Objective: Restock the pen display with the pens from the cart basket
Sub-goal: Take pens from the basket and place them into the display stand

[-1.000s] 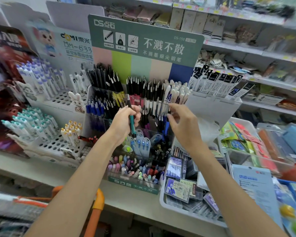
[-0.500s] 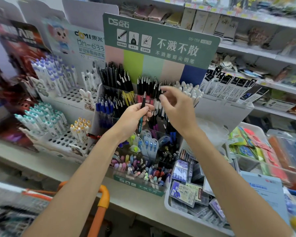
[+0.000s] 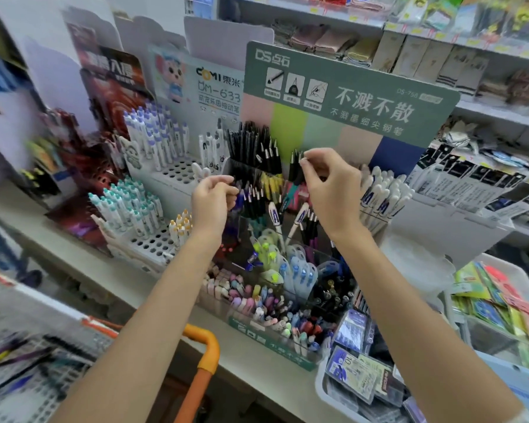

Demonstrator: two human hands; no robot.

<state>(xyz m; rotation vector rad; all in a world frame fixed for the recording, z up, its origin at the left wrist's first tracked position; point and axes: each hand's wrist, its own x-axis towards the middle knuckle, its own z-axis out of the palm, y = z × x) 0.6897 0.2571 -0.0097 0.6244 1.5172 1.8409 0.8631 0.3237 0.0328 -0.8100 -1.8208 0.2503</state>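
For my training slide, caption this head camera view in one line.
Right hand pinches a teal-and-black pen over the pen display; left hand hovers empty alongside.

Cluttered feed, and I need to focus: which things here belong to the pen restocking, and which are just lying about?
Job: right hand, the pen it pinches, left hand holding nothing, pen display, cart basket.
Lying about: white pen racks, tray of refill packs, folded cloths on the shelf.
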